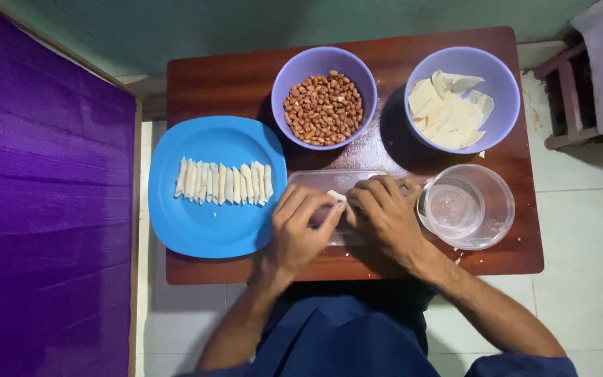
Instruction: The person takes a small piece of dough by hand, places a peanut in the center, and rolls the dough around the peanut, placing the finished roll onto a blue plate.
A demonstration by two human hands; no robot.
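Wrapper (336,196) between both hands' fingertips (331,213)

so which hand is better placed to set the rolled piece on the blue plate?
Left, probably. The left hand sits right beside the blue plate and its row of rolls, and already pinches the pale wrapper piece. The right hand lies nearer the clear bowl.

This looks like a home, with food being prepared by hand in a living space. A small dark wooden surface (246,77) stands low on a pale tiled floor (587,265), carrying plastic bowls of peanuts (323,108) and dough wrappers (448,112). A purple-covered bed (43,209) and a wooden stool (570,98) flank it.
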